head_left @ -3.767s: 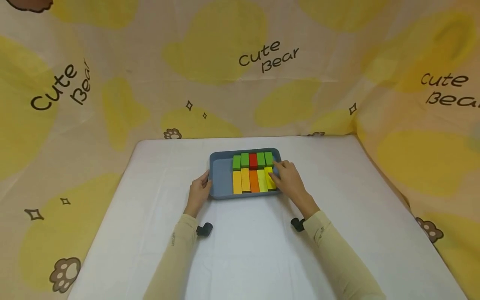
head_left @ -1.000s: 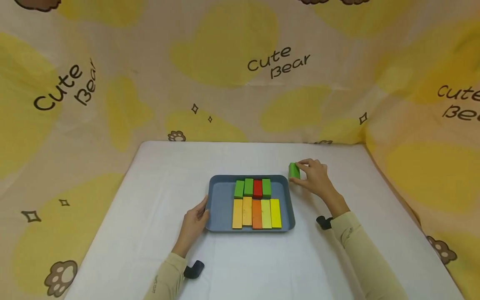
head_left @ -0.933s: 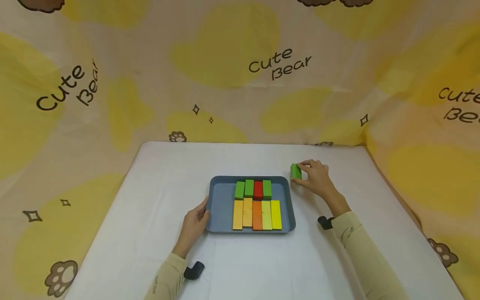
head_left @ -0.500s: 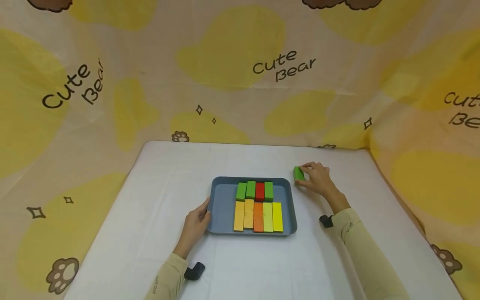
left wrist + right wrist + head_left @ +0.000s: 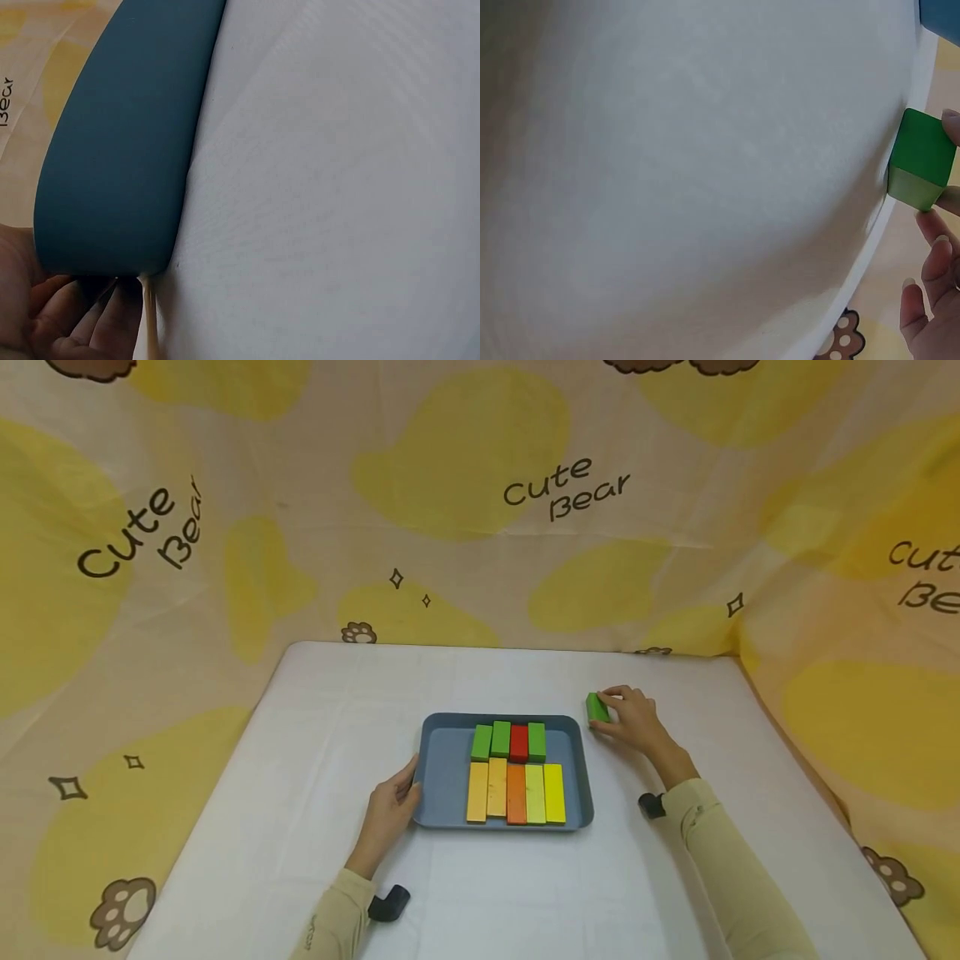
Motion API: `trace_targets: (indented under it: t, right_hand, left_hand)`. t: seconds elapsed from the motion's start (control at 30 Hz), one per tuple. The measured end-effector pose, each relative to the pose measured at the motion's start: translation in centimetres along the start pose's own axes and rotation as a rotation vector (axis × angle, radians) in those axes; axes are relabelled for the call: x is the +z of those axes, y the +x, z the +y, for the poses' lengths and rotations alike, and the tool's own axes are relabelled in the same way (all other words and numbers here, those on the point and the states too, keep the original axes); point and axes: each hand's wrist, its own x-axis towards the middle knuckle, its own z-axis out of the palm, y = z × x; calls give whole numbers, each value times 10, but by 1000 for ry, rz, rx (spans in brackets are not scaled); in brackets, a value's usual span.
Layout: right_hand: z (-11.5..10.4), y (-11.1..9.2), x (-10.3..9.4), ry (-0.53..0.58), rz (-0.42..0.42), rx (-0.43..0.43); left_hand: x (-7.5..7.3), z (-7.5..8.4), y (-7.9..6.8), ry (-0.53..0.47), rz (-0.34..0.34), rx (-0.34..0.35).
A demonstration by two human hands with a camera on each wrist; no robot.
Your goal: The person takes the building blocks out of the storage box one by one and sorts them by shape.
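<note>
My left hand [image 5: 390,803] grips the left edge of a blue-grey rectangular tray [image 5: 441,781], thumb near the rim. In the left wrist view, curled fingers [image 5: 79,319] show at the end of the tray wall [image 5: 120,150]. Right of the tray, my right hand [image 5: 636,722] pinches a green block [image 5: 595,708] between thumb and fingers. The right wrist view shows that green block [image 5: 922,154] standing on the white surface. Inside the tray, three green blocks and a red block [image 5: 519,743] form the back row. Yellow, orange and lime longer blocks [image 5: 516,793] lie side by side in front.
A white-covered table [image 5: 495,893] lies under everything. Patterned cloth walls [image 5: 450,468] with "Cute Bear" lettering rise behind it and at both sides. Black wrist cameras [image 5: 390,903] sit at the sleeve cuffs.
Since the earliest frame, my right hand has taken a green block from the tray's back right and brought it onto the table. The tray appears lower in view. Lately almost nothing moves.
</note>
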Motion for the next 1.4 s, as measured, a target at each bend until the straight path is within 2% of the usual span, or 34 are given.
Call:
trace_targets:
  t: [0.43,0.53,0.67,0.93,1.13,1.4]
  right_hand:
    - [-7,-5,-6,8,-13,-22]
    - [-19,-5,-10,12,26,-50]
    - [-46,-4,-15,36,68,-110]
    - [-96,-4,-10,55,16,-159]
    - [-112,-9,1,-15,-4,-177]
    - [-121,-13,6,-66,-53,-147]
  left_hand:
    - [0,-2,-1,-27,-14,2]
    - [0,-2,-1,-22,-13,-2]
    - [-1,0,-1,-24,0,-10]
    - [0,0,1,-31,-1,-21]
    - [1,-2,1,-29,-6,-22]
    - [0,1,0,-18,-7,-48]
